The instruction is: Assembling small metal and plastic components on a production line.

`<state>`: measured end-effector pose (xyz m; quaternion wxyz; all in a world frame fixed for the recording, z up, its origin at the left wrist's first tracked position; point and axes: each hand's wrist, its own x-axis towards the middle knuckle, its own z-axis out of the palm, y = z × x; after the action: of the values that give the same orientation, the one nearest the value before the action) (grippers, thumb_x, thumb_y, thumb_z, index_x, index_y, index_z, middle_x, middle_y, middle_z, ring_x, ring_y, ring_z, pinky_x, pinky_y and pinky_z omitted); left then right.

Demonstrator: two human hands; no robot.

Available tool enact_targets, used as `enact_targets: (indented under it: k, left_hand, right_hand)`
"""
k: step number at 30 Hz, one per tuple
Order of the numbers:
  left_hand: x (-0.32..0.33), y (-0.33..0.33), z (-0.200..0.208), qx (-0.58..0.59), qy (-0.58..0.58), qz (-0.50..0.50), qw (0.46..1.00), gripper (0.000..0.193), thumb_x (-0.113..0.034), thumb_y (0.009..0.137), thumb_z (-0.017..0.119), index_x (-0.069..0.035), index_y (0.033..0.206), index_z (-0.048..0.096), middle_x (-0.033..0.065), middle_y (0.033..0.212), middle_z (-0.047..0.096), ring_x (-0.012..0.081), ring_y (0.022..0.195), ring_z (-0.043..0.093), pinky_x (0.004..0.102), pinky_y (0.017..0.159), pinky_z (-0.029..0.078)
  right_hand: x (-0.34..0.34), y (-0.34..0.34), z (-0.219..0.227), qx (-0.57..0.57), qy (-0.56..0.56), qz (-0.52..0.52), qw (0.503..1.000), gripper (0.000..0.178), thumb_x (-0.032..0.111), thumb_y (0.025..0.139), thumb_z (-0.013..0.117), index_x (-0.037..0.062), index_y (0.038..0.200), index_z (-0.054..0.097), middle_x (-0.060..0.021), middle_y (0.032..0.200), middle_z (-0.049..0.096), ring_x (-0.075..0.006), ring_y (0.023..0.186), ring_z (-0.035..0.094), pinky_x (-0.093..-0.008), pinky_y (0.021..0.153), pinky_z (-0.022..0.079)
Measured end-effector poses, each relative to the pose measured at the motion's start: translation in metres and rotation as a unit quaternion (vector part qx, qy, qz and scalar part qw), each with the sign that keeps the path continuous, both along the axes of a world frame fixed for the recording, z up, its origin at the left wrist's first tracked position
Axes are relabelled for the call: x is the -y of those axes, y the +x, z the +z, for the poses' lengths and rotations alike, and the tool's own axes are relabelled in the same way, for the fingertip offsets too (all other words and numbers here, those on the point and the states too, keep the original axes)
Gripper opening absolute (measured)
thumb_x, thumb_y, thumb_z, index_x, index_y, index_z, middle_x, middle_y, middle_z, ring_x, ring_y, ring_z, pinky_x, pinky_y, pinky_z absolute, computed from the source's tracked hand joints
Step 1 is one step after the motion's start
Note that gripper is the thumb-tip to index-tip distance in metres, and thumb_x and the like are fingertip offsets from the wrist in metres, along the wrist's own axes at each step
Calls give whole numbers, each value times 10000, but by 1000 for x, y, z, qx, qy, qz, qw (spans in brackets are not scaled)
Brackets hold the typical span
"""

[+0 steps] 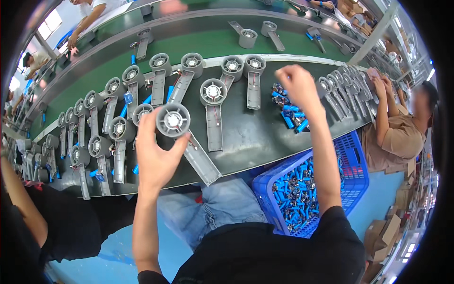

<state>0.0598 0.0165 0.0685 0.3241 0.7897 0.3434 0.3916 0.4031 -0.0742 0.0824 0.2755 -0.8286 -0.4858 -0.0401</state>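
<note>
My left hand [158, 163] grips a grey handheld-fan housing [173, 119] by its round head, thumb and fingers on either side. Its open trough-like handle [202, 163] slants down to the right, over the table's near edge. My right hand [298, 85] is raised above a small pile of blue battery cells with circuit boards [294, 116]. Its fingers are curled closed, and whatever they may hold is hidden. Between the hands lies another fan housing [213, 92], its handle toward me. More fan housings [192, 61] stand behind it.
Many similar housings [114, 87] crowd the table's left, and a row [336, 83] lines the right. A blue crate [357, 165] full of battery cells stands beside my lap. Beyond the table runs a green conveyor [198, 39]. Co-workers sit at right [397, 128] and left [23, 203].
</note>
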Motion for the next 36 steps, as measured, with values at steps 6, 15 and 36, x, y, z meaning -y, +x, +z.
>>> enact_targets:
  k: [6, 15, 36]
  left_hand:
    - [20, 11, -29, -28, -114, -52, 992, 611, -11, 811, 712, -3, 1355, 434, 217, 1168, 646, 356, 1107, 642, 413, 966, 476]
    - [22, 12, -40, -65, -69, -36, 995, 730, -61, 856, 678, -30, 1503, 341, 207, 1356, 555, 311, 1243, 561, 393, 1068, 411]
    - [27, 1, -26, -84, -102, -55, 990, 704, -154, 908, 692, -42, 1511, 346, 212, 1413, 490, 356, 1298, 502, 417, 1094, 387]
  right_hand:
    - [-17, 138, -61, 146, -32, 26, 988, 290, 239, 885, 665, 28, 1077, 718, -181, 1065, 688, -352, 1028, 642, -434, 924, 498]
    - [14, 123, 6, -103, 35, 20, 994, 214, 223, 965, 614, 20, 992, 675, -61, 958, 705, -153, 895, 677, -313, 817, 526]
    - [25, 55, 5, -178, -25, -3, 984, 331, 263, 1018, 551, 10, 1219, 624, -98, 1131, 693, -162, 966, 651, -317, 860, 520]
